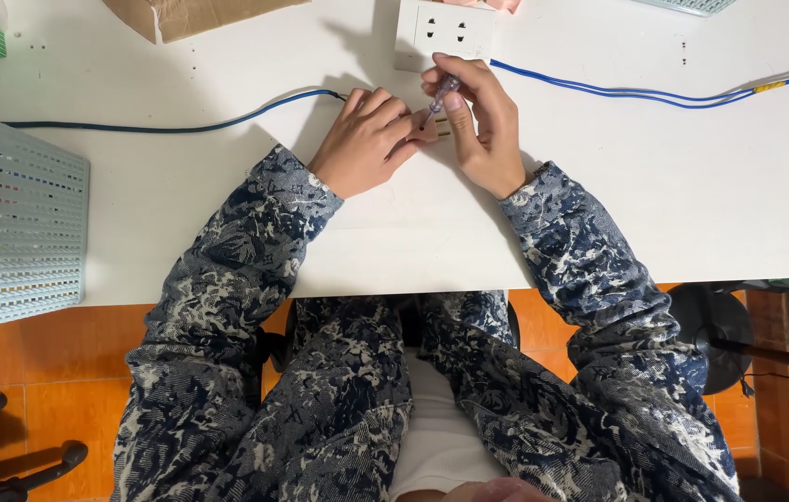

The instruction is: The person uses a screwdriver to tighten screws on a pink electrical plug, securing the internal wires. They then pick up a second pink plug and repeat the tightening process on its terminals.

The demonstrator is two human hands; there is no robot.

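So from up here I'm looking down at both hands working mid-bench. My right hand [480, 125] has its fingers pinched round a small clear-handled screwdriver [441, 97], tip angled down at a little pale part [433, 130] just below the white socket block [444, 33]. My left hand [367, 139] lies flat, fingers pressed down on that part, not really curled round it. A dark blue cable [171, 127] comes in under the left hand, and a brighter blue pair of wires [655, 95] trails off right across the white bench [655, 204]. There's a pale mesh basket [13, 232] at the left edge.
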